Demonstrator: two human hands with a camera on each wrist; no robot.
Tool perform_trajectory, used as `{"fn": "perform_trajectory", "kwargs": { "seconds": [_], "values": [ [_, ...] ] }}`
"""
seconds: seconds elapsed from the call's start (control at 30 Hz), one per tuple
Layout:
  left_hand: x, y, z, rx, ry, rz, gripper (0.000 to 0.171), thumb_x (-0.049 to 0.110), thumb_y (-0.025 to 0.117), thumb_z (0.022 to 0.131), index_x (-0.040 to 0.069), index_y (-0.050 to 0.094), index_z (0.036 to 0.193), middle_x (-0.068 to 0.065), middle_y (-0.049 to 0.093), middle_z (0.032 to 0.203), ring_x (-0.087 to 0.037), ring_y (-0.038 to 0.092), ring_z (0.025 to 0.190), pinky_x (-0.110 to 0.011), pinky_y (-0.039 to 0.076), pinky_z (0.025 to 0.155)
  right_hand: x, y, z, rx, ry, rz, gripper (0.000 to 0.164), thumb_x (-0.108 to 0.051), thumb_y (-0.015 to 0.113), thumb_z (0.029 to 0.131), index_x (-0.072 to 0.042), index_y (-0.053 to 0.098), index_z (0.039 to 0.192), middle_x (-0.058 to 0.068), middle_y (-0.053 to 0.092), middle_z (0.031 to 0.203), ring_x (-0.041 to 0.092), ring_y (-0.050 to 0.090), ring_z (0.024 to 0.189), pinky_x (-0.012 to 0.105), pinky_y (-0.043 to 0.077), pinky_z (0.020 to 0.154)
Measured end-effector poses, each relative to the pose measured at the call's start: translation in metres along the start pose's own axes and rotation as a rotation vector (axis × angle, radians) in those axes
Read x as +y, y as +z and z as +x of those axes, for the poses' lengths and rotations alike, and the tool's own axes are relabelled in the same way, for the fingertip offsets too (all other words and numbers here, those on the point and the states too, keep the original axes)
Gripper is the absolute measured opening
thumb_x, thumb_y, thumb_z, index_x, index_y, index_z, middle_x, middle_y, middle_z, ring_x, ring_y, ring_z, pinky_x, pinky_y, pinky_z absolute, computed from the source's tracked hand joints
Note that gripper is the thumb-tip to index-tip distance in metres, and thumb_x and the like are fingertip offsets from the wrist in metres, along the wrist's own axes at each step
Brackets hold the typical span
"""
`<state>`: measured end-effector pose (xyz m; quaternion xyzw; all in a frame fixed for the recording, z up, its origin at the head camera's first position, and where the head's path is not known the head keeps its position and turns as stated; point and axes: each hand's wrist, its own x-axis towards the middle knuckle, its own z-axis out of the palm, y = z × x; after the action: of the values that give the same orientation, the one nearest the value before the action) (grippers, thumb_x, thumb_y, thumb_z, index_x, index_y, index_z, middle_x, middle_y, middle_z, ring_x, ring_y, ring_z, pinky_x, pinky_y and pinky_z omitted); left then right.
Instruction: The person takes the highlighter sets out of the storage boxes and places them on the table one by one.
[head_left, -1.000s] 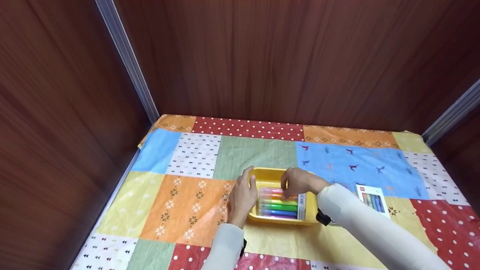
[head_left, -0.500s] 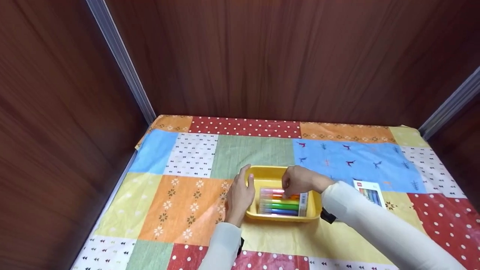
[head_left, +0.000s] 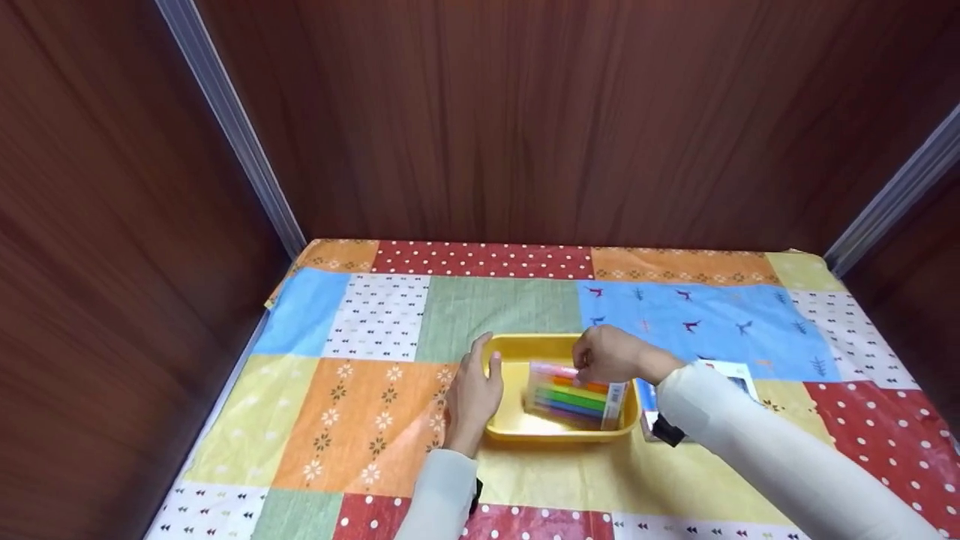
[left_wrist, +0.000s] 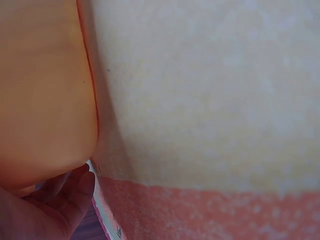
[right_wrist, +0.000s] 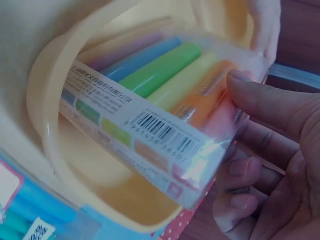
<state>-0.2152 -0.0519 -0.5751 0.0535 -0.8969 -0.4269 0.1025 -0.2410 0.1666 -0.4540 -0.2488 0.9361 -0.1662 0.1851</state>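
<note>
A yellow plastic basket (head_left: 555,436) stands on the cloth. My left hand (head_left: 474,394) holds its left end, thumb at the rim and fingers along the outer side; in the left wrist view the basket wall (left_wrist: 45,90) hides part of this hand (left_wrist: 55,210). Thumb and fingers of my right hand (head_left: 611,356) pinch a clear pack of markers (right_wrist: 165,100) at one edge. The pack shows purple, blue, green, yellow, orange and pink markers and a barcode label. It sits tilted inside the basket, its barcode end raised near the rim in the right wrist view.
Right of the basket, partly under my right forearm, lie a blue pack (head_left: 646,397) and a white box (head_left: 731,373) with a picture window. A patchwork cloth (head_left: 382,420) covers the table. Brown wood-look panels (head_left: 480,120) rise behind and at the sides.
The marker pack has gone from lying flat in the basket to tilted, pulled up and right by my right hand. My left hand keeps its place on the basket.
</note>
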Motion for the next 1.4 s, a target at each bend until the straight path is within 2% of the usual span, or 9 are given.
{"fn": "perform_trajectory", "kwargs": {
  "seconds": [0.1,0.3,0.53,0.83,1.03,1.27,1.4],
  "values": [
    [0.000,0.000,0.000,-0.007,-0.002,0.001,0.040,0.037,0.048,0.106,0.029,0.050,0.145,-0.012,0.066,0.136,-0.039,0.068,0.109,-0.050,0.053,0.075,0.003,-0.005,-0.005,0.025,-0.004,0.014,0.020,-0.016,0.079,0.085,-0.010,0.067,0.071,-0.003,0.056,0.065,0.011,0.047,0.061,0.025,0.040,0.058],
    [0.002,0.000,0.001,-0.016,0.008,-0.008,0.042,0.037,0.048,0.106,0.026,0.050,0.146,-0.013,0.066,0.135,-0.039,0.068,0.109,-0.050,0.053,0.077,0.011,-0.017,-0.015,0.072,0.057,0.054,0.012,-0.016,0.080,0.086,-0.012,0.072,0.078,0.001,0.062,0.074,0.014,0.051,0.068,0.026,0.043,0.061],
    [0.002,0.000,0.001,-0.022,-0.001,-0.018,0.041,0.037,0.049,0.105,0.027,0.050,0.145,-0.014,0.065,0.135,-0.039,0.067,0.109,-0.050,0.053,0.077,0.020,-0.030,-0.028,0.144,0.048,0.092,0.014,-0.017,0.079,0.085,-0.010,0.072,0.075,0.001,0.064,0.070,0.014,0.052,0.065,0.027,0.045,0.060],
    [0.001,0.002,0.000,-0.030,-0.005,0.000,0.041,0.038,0.050,0.105,0.029,0.049,0.146,-0.012,0.066,0.133,-0.037,0.068,0.109,-0.049,0.053,0.076,0.030,-0.042,-0.044,0.205,0.084,0.147,0.015,-0.018,0.077,0.086,-0.010,0.074,0.074,0.000,0.066,0.065,0.011,0.053,0.056,0.026,0.045,0.053],
    [0.001,0.000,0.003,-0.034,-0.012,-0.008,0.042,0.039,0.049,0.105,0.030,0.048,0.146,-0.011,0.064,0.137,-0.037,0.066,0.115,-0.052,0.053,0.082,0.036,-0.050,-0.053,0.242,0.131,0.167,0.013,-0.019,0.075,0.088,-0.009,0.076,0.079,0.003,0.070,0.070,0.011,0.054,0.058,0.025,0.045,0.052],
    [-0.002,0.002,0.002,-0.017,0.005,0.001,0.040,0.037,0.051,0.105,0.029,0.050,0.144,-0.013,0.066,0.133,-0.039,0.068,0.107,-0.050,0.053,0.075,0.045,-0.054,-0.064,0.257,0.203,0.195,0.017,-0.024,0.075,0.088,-0.009,0.075,0.081,0.004,0.072,0.075,0.010,0.055,0.056,0.024,0.044,0.047],
    [-0.003,0.003,0.001,-0.023,0.003,-0.011,0.041,0.037,0.050,0.105,0.029,0.050,0.145,-0.013,0.065,0.135,-0.039,0.067,0.111,-0.052,0.053,0.079,0.051,-0.057,-0.071,0.256,0.251,0.210,0.019,-0.026,0.074,0.089,-0.008,0.074,0.084,0.005,0.074,0.080,0.013,0.059,0.062,0.025,0.048,0.051]
  ]
}}
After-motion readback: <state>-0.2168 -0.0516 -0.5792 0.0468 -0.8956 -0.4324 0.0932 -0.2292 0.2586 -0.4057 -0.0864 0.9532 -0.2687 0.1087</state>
